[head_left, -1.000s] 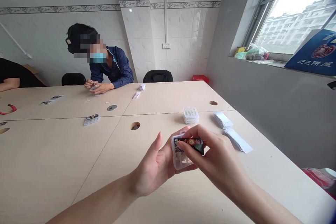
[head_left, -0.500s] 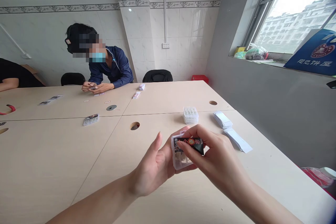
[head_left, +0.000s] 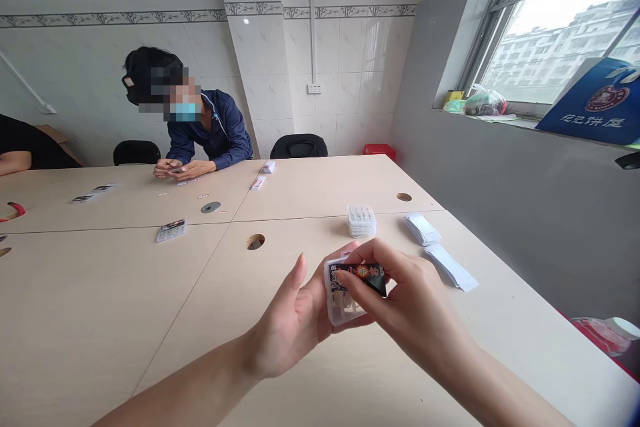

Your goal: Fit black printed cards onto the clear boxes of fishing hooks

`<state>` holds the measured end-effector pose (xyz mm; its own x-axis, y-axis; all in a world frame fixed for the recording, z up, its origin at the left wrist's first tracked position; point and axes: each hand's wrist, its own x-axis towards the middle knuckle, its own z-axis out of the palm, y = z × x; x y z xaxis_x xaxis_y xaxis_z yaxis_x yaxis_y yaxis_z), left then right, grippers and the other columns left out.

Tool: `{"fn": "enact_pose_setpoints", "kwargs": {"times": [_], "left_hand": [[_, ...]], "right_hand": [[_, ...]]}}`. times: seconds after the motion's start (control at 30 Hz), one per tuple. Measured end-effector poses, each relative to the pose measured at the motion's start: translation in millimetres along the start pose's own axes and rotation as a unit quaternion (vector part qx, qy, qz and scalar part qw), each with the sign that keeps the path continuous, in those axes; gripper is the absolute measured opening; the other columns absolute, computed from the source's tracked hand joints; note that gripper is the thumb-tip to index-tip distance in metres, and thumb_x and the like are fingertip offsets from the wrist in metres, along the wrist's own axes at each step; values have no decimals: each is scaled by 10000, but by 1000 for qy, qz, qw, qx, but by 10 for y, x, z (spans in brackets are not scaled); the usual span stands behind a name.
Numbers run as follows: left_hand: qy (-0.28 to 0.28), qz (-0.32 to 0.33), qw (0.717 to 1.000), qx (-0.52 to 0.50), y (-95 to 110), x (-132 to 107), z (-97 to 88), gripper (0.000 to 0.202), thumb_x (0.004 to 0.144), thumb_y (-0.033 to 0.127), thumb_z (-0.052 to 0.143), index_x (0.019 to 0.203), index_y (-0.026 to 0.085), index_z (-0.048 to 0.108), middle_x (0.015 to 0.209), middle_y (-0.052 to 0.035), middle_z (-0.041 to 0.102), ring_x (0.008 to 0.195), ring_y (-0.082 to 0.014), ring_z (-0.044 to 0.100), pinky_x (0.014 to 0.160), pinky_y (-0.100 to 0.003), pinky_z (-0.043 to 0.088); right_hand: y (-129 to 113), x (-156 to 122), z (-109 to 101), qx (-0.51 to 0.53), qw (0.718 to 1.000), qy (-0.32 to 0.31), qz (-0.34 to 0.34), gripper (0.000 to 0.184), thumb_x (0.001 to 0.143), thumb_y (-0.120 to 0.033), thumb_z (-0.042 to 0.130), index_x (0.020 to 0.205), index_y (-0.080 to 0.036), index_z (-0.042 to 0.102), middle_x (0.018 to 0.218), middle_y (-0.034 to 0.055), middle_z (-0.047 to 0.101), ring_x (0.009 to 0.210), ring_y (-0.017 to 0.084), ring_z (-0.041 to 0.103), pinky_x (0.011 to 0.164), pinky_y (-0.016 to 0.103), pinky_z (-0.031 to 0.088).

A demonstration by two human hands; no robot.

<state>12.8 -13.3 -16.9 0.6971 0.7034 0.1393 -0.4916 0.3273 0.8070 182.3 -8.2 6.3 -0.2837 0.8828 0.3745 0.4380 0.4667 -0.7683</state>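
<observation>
My left hand cradles a small clear plastic case from below, thumb raised beside it. My right hand pinches a black printed card with red and gold markings against the top of that case. Both hands hover over the near part of the pale wooden table. Just beyond them stands a stack of clear plastic cases, and to the right lie two piles of white paper slips.
Across the table a person in a dark blue jacket handles small items. A filled case lies mid-table, near a cable hole and a metal disc. Another person's arm shows at far left. A grey wall runs along the right.
The view has shifted slightly; my hands keep the case and card in almost the same pose. The person opposite has leaned a little lower.
</observation>
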Motion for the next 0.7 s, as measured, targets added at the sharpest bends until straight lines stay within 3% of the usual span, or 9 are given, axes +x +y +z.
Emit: {"fn": "enact_pose_setpoints", "kwargs": {"times": [0.7], "left_hand": [[0, 0, 1000, -6, -29, -14, -22, 703, 937, 644, 88, 1533, 289, 196, 1604, -28, 253, 1451, -287, 250, 1156, -502, 197]], "right_hand": [[-23, 8, 5, 10, 1000, -3, 5, 102, 867, -167, 592, 867, -269, 586, 809, -77, 700, 665, 110, 618, 545, 203, 472]]}}
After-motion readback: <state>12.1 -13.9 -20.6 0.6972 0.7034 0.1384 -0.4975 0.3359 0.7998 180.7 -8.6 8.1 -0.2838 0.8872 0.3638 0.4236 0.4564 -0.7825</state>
